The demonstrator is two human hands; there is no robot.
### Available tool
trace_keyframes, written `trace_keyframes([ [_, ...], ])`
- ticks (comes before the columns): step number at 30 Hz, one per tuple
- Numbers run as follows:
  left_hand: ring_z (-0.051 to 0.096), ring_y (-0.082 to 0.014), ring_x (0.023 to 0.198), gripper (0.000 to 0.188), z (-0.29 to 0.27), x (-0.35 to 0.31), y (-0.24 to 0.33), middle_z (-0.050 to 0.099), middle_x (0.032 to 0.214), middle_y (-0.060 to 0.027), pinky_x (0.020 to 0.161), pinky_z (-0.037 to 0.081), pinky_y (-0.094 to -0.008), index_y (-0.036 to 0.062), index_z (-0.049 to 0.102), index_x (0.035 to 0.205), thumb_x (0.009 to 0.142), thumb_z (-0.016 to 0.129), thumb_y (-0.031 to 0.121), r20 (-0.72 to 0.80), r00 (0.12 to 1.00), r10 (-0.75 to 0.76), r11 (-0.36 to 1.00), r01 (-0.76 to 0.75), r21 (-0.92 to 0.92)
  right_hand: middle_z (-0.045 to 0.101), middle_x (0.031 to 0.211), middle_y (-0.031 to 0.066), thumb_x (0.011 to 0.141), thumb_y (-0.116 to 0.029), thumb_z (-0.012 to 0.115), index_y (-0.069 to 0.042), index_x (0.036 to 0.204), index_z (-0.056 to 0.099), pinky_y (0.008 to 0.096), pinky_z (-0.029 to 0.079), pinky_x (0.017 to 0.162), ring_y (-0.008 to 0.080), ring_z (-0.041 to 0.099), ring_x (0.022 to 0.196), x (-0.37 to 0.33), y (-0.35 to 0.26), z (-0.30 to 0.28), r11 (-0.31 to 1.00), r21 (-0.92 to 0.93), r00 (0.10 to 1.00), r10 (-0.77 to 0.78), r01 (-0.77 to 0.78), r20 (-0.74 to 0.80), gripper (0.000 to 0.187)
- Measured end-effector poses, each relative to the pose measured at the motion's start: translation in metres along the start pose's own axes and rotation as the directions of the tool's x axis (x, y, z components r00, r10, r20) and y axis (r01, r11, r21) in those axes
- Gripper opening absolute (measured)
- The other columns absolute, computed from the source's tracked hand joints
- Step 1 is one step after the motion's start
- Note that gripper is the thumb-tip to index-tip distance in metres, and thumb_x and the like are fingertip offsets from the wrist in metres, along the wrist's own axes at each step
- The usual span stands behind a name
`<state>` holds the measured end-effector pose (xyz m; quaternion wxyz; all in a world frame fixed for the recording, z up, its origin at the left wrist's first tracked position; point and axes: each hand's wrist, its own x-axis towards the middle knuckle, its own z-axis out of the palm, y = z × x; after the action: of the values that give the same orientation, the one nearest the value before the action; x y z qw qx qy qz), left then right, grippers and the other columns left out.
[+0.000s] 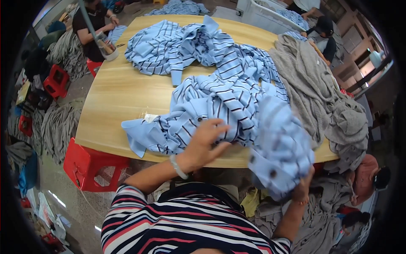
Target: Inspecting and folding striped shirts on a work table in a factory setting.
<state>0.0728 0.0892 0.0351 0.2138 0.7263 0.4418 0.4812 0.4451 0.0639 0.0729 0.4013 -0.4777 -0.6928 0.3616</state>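
Note:
My right hand (303, 187) grips a bunched light-blue knit cardigan (282, 144) with dark stripes and dark round buttons, at the table's near right edge. This cardigan is smeared by motion, and it hides some of the fingers. My left hand (206, 143) hovers open over a striped blue knit garment (186, 116) on the table, its fingers spread and nothing in them. A dark button shows on that garment just above the hand. Whether the fingertips touch the cloth I cannot tell.
More striped blue knits (169, 42) lie heaped farther back on the wooden table (105, 106). Grey knits (300, 76) hang over its right side. A red stool (91, 165) stands at the near left. Other people work around a white bin (264, 17) and beyond the far left edge.

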Motion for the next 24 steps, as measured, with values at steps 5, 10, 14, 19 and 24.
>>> trace_keyframes([
  [5,0.046,-0.0367,0.120,0.065,-0.028,-0.039,-0.054,0.049,0.131,-0.0162,0.103,0.036,-0.0439,0.0083,0.053,0.128,0.067,0.074,0.006,-0.086,0.987,-0.135,0.910,0.158,0.382,0.042,0.145,0.0177,0.069,-0.013,0.071,0.001,0.137,0.043,0.0336,0.035,0.107,0.0270,0.042,0.133,0.103,0.002,0.103,0.964,-0.163,0.965,-0.179,0.210,0.189,0.075],
  [10,0.045,-0.0360,0.122,0.077,-0.023,-0.052,-0.076,0.048,0.133,-0.0147,0.104,0.033,-0.0436,0.0092,0.047,0.135,0.063,0.073,0.007,-0.089,0.985,-0.148,0.822,0.172,0.542,0.052,0.123,0.0175,0.060,-0.003,0.073,-0.002,0.115,0.056,0.0376,0.041,0.098,0.0376,0.050,0.116,0.119,0.018,0.124,0.923,-0.237,0.931,-0.233,0.302,0.281,0.058],
  [14,0.048,-0.0343,0.116,0.076,-0.025,-0.047,-0.083,0.052,0.125,-0.0147,0.099,0.036,-0.0435,0.0084,0.047,0.136,0.066,0.075,0.015,-0.121,0.980,-0.157,0.814,0.198,0.546,0.056,0.111,0.0197,0.060,-0.013,0.077,0.000,0.109,0.057,0.0392,0.046,0.089,0.0387,0.056,0.106,0.087,0.012,0.091,0.967,-0.186,0.954,-0.119,0.175,0.275,0.055],
  [19,0.050,-0.0323,0.104,0.080,-0.038,-0.039,-0.078,0.053,0.114,-0.0139,0.091,0.039,-0.0429,0.0084,0.046,0.137,0.066,0.079,0.025,-0.094,0.981,-0.167,0.807,0.191,0.559,0.061,0.105,0.0188,0.060,-0.018,0.079,0.000,0.111,0.058,0.0386,0.048,0.084,0.0370,0.060,0.100,0.019,-0.045,-0.028,0.854,-0.510,0.992,0.128,-0.104,0.013,0.058],
  [24,0.049,-0.0293,0.101,0.078,-0.035,-0.035,-0.080,0.052,0.110,-0.0117,0.087,0.037,-0.0406,0.0079,0.047,0.136,0.069,0.079,0.030,-0.113,0.984,-0.140,0.813,0.179,0.554,0.052,0.093,0.0202,0.056,0.000,0.070,-0.002,0.086,0.055,0.0475,0.048,0.070,0.0433,0.058,0.086,-0.031,-0.055,-0.094,0.055,-0.957,0.914,0.317,-0.286,-0.255,0.033],
])
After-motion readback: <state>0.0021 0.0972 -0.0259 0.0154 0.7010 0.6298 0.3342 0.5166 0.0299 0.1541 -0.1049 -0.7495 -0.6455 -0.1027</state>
